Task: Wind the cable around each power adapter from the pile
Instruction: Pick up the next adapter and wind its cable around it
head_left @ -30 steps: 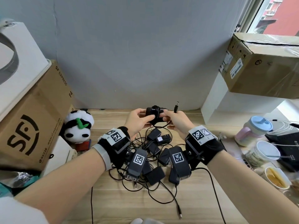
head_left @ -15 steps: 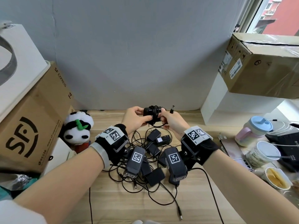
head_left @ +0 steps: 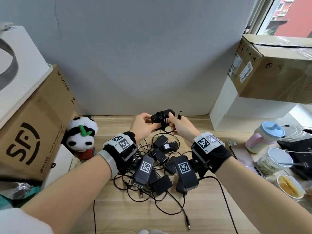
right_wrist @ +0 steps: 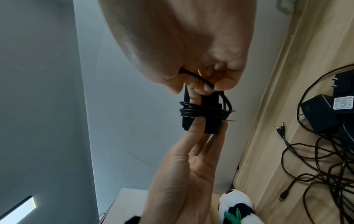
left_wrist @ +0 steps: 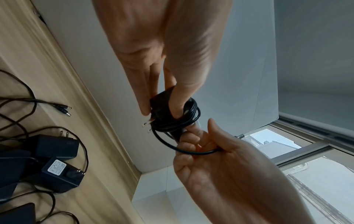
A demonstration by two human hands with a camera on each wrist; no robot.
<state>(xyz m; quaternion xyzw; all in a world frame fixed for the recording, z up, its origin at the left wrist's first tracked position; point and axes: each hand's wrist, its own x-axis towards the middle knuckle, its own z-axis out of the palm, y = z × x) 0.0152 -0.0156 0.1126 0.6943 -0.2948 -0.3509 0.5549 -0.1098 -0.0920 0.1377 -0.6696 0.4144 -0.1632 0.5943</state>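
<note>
Both hands hold one black power adapter (head_left: 160,117) in the air above the pile, with several turns of its cable (left_wrist: 188,119) wound round its middle. My left hand (head_left: 143,124) pinches the adapter's left end between thumb and fingers (right_wrist: 199,131). My right hand (head_left: 179,127) grips the free end of the cable, and the barrel plug (head_left: 179,115) sticks up past its fingers. A short loop of cable (left_wrist: 172,145) hangs between the adapter and the right hand. The pile of adapters (head_left: 162,152) and tangled cables lies on the wooden table (head_left: 211,208) below the wrists.
On the left stand a cardboard SF box (head_left: 33,129) and a plush panda (head_left: 81,134). A white shelf (head_left: 236,112) with a taped box (head_left: 276,68) sits at the right. Cups (head_left: 265,137) and a food tub (head_left: 274,160) crowd the right edge. Behind the table is a grey wall.
The adapter has been turned and another stretch of cable has gone round it; the hanging loop is shorter. The plug end has shifted slightly with the right hand.
</note>
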